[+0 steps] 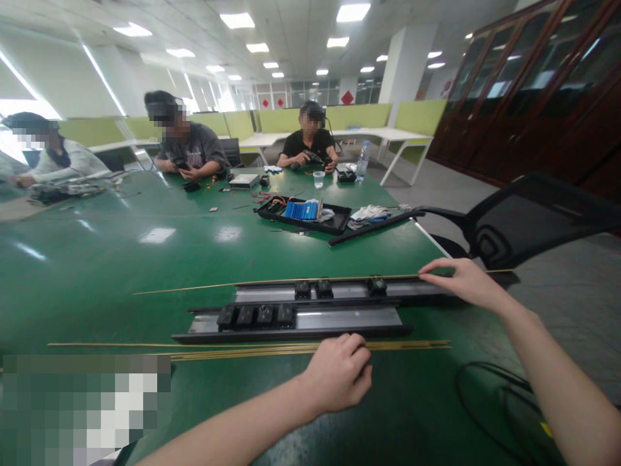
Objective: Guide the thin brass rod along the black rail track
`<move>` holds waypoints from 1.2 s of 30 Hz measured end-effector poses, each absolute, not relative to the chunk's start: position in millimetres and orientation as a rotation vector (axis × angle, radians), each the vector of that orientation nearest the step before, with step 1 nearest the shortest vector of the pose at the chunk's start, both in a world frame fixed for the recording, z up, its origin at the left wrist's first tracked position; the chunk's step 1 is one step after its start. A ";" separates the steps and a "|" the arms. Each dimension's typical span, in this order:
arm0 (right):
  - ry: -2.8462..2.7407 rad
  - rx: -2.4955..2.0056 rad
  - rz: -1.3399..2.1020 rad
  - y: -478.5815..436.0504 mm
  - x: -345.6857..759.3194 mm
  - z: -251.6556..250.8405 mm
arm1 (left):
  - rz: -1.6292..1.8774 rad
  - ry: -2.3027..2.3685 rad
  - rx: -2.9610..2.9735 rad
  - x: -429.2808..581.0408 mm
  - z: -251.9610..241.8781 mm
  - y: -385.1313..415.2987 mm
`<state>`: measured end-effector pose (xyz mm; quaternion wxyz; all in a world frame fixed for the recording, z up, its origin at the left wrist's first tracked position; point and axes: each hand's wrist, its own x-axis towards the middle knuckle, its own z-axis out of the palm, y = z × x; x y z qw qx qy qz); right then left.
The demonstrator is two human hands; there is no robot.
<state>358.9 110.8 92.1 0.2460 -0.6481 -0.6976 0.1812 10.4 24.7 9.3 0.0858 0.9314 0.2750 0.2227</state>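
My right hand (458, 279) pinches a long, thin brass-coloured rod (272, 281) near its right end, thumb and fingertips together. That rod runs leftward along the far edge of a black-edged metal channel (349, 289), which carries 3 small black blocks. A nearer, shorter channel (349, 318) holds several similar black blocks (264, 315) side by side at its left part. My left hand (342, 372) is closed with curled fingers over a bundle of thin brass-coloured rods (233, 353) in front of the channels. Its palm side is hidden, so its contents are unclear.
Farther back on the green table (121, 259) lie a black tray (334, 224) with a blue finned part, gloves (371, 215) and a long black strip (369, 228). Black cables (504, 369) are at lower right, a mesh chair (538, 220) beyond. Three people sit across.
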 end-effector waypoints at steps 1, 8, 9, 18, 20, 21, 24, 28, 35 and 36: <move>-1.910 -1.766 0.494 110.9 360.4 91.7 | 0.667 0.816 2.776 10.5 9.2 24.6; -1.906 -1.806 0.501 111.3 366.4 91.4 | 0.673 0.822 2.775 10.7 9.4 24.5; -1.905 -1.807 0.498 111.1 366.4 91.7 | 0.672 0.822 2.776 10.7 9.2 24.4; -1.867 -1.828 0.497 108.0 365.6 94.8 | 0.668 0.813 2.781 9.5 10.2 24.4; -1.846 -1.862 0.505 107.2 366.9 95.7 | 0.663 0.810 2.780 9.6 10.8 24.6; -1.840 -1.874 0.504 107.0 368.3 95.9 | 0.660 0.809 2.781 9.7 10.9 24.7; -1.850 -1.871 0.492 107.4 376.6 94.5 | 0.651 0.814 2.783 9.7 10.6 24.5; -1.831 -1.906 0.505 107.6 390.7 91.1 | 0.644 0.812 2.790 9.5 10.2 24.3; -1.780 -1.943 0.468 105.3 399.9 91.9 | 0.631 0.816 2.784 9.9 8.7 25.5; -1.785 -1.925 0.422 105.7 401.7 91.1 | 0.633 0.817 2.786 10.0 8.7 25.5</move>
